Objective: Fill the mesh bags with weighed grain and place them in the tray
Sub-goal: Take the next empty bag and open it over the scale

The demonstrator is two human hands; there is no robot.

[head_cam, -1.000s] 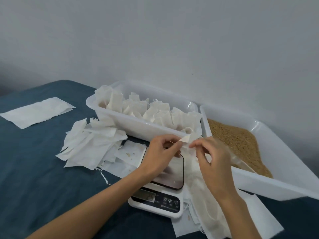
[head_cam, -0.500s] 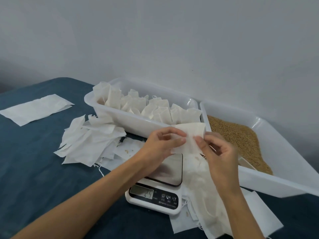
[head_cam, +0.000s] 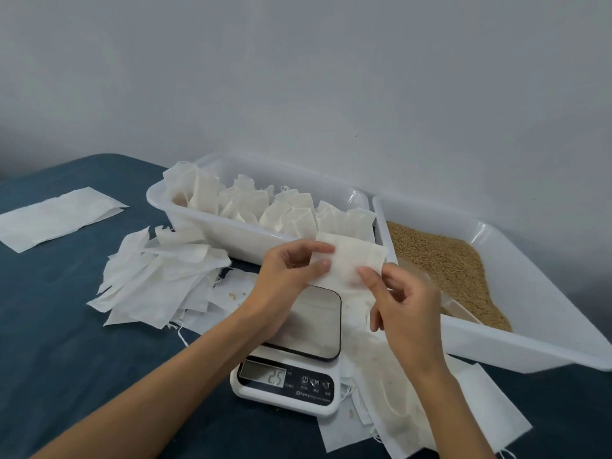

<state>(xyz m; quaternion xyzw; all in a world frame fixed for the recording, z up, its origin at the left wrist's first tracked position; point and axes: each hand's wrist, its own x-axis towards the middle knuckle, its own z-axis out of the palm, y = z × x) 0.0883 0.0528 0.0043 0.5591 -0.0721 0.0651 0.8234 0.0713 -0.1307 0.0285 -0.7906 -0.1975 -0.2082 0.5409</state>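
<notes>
An empty white mesh bag (head_cam: 354,260) is held flat above the kitchen scale (head_cam: 298,342). My left hand (head_cam: 291,279) pinches its left edge between thumb and fingers. My right hand (head_cam: 404,303) pinches its lower right edge with thumb and forefinger. Behind them a white tray (head_cam: 231,233) holds several filled mesh bags (head_cam: 284,207). To the right a second white tray (head_cam: 536,339) holds brown grain (head_cam: 443,260). A scoop (head_cam: 460,311) lies in the grain, partly hidden by my right hand.
A heap of empty bags (head_cam: 159,276) lies left of the scale on the dark blue cloth (head_cam: 66,342). More bags (head_cam: 397,402) lie under and right of the scale. A single white sheet (head_cam: 56,217) lies far left. A grey wall stands behind the trays.
The bag was a small pinched corner between both hands; it is now spread out flat, and my hands have moved apart along its edges.
</notes>
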